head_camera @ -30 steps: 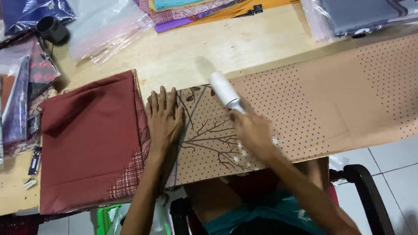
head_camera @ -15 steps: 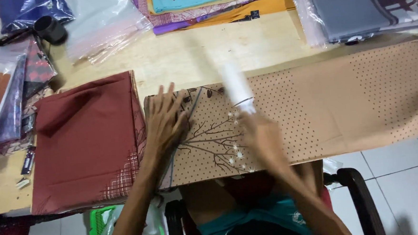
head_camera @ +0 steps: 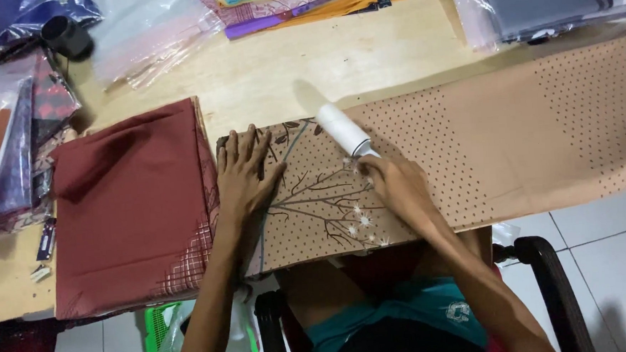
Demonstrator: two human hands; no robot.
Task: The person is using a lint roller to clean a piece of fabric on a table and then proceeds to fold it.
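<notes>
Left hand (head_camera: 245, 174) lies flat, fingers spread, on the tan dotted cloth (head_camera: 468, 139). Right hand (head_camera: 396, 186) grips a white lint roller (head_camera: 344, 130) at 12 o'clock. Clear plastic bags (head_camera: 152, 31) at 11.

lint roller (head_camera: 344, 130) handle hidden in right hand (head_camera: 393, 186), tan dotted cloth (head_camera: 539, 128) cut off at right edge

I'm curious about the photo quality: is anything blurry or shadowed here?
Head view: sharp overall; the white lint roller in the right hand casts a soft shadow on the wooden table; clear plastic bags show mild glare.
</notes>
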